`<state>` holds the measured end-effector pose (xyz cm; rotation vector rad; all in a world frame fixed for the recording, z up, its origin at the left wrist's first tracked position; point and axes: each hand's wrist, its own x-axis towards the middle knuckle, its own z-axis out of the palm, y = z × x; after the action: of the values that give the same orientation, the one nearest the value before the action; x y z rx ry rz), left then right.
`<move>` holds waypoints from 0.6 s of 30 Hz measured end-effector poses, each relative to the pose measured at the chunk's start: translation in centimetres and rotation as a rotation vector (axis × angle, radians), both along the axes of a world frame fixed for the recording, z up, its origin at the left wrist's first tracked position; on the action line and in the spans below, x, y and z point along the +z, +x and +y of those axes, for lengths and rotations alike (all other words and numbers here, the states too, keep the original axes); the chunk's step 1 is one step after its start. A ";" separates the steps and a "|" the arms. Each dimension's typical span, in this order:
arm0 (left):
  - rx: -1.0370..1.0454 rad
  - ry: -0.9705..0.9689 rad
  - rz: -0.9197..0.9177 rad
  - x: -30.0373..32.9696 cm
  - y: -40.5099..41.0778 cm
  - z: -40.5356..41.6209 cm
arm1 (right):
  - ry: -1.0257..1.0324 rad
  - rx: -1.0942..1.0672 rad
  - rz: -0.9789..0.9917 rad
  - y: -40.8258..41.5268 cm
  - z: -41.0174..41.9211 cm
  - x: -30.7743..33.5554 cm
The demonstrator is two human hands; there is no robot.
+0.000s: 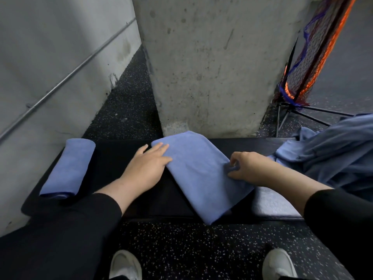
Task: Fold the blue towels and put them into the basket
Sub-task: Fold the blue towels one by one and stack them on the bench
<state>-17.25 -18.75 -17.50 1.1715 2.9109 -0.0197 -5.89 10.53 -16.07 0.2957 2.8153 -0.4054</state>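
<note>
A blue towel (198, 174), folded into a long strip, lies slantwise across the black bench (125, 152), its near end hanging over the front edge. My left hand (148, 164) lies flat with straight fingers pressing the strip's left edge near its far end. My right hand (247, 167) pinches a bunch of the towel's right edge between thumb and fingers. A folded blue towel (68, 168) rests at the bench's left end. A heap of loose blue towels (335, 150) sits at the right end. No basket is in view.
A concrete pillar (214, 63) stands right behind the bench, a grey wall (50, 63) to the left. An orange and black net on a metal stand (308, 63) leans at the back right. Speckled black floor (191, 249) and my white shoes lie below.
</note>
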 end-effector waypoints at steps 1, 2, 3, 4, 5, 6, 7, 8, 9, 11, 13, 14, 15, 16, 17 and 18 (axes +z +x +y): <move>0.031 0.069 0.031 0.3 0.6 0.4 | 0.016 0.014 0.031 0.2 0.0 -0.1; 0.060 0.112 0.048 0.4 1.4 1.0 | 0.031 0.024 0.075 0.5 0.0 -0.1; 0.085 0.111 0.039 0.3 2.3 1.5 | 0.041 0.035 0.108 0.7 0.1 -0.3; 0.111 0.071 -0.012 0.0 3.2 2.1 | 0.034 0.048 0.126 0.9 0.1 -0.3; 0.142 0.020 -0.089 -0.6 3.9 2.6 | 0.020 0.063 0.128 1.1 0.2 -0.3; 0.166 -0.025 -0.171 -1.0 4.5 3.1 | 0.008 0.071 0.130 1.4 0.1 -0.3; 0.177 -0.048 -0.242 -1.2 4.9 3.5 | 0.005 0.072 0.131 1.7 0.1 -0.2; 0.174 -0.050 -0.295 -1.3 4.9 3.5 | -0.008 0.071 0.139 2.0 0.2 -0.1; 0.157 -0.047 -0.328 -1.3 4.6 3.4 | -0.025 0.070 0.147 2.2 0.3 -0.2; 0.095 -0.065 -0.353 -1.3 3.6 2.9 | -0.061 0.090 0.196 2.7 0.5 -0.6; 0.037 -0.090 -0.353 -1.3 2.5 2.6 | -0.043 0.149 0.347 3.0 0.8 -1.1; 0.016 -0.099 -0.345 -1.3 2.0 2.5 | -0.040 0.178 0.409 3.1 0.9 -1.3; -0.001 -0.108 -0.339 -1.4 1.5 2.6 | -0.048 0.206 0.435 3.3 0.9 -1.1; -0.016 -0.115 -0.337 -1.4 1.1 2.8 | -0.064 0.242 0.436 3.5 0.9 -1.1; -0.026 -0.117 -0.335 -1.4 0.7 3.1 | -0.073 0.281 0.414 3.8 0.8 -1.0; -0.033 -0.116 -0.327 -1.3 0.4 3.3 | -0.081 0.320 0.401 4.0 0.8 -1.1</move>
<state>-16.85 -15.45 -18.82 1.0883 2.5703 0.0029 -1.85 11.29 -17.19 -0.2841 3.1426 -0.5544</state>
